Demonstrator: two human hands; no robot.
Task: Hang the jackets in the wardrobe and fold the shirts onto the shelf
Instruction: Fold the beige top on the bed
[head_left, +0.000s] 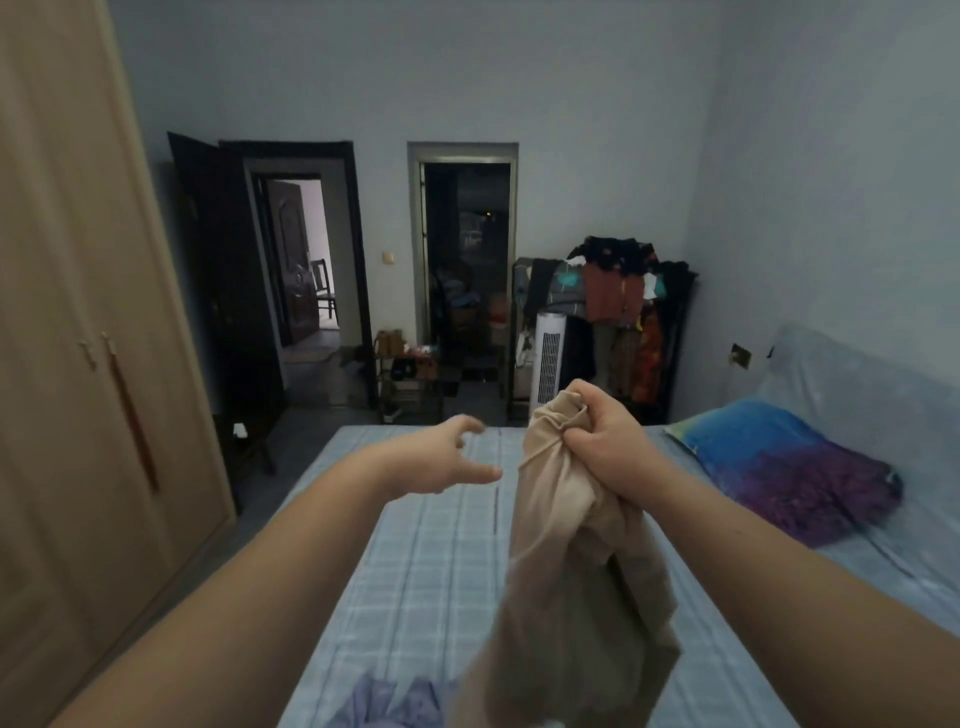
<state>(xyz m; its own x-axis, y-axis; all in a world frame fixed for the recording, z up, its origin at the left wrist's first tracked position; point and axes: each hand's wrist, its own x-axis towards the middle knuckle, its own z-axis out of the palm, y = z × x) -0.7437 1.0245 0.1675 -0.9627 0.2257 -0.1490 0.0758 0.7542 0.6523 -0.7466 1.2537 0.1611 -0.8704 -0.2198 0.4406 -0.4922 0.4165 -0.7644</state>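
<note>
Our right hand (602, 441) grips the beige garment (566, 571) at centre frame, fingers clamped round a bunched top edge. The rest hangs toward the lower middle, over the bed (415, 571). Whether it is a shirt or a jacket we cannot tell. Our left hand (447, 457) is just beside the bunch, fingers apart and slightly curled, holding nothing. We judge the step in hand to be taking a second hold. We should pinch the edge close to the right fist, then draw our hands apart so the cloth opens flat and does not twist. The middle of the bed ahead offers room for laying it out. A lilac garment (384, 701) lies at the bottom edge and a pillow (779, 467) at right. The wardrobe (78, 312) at left has its doors closed, so opening it will need a free hand.
</note>
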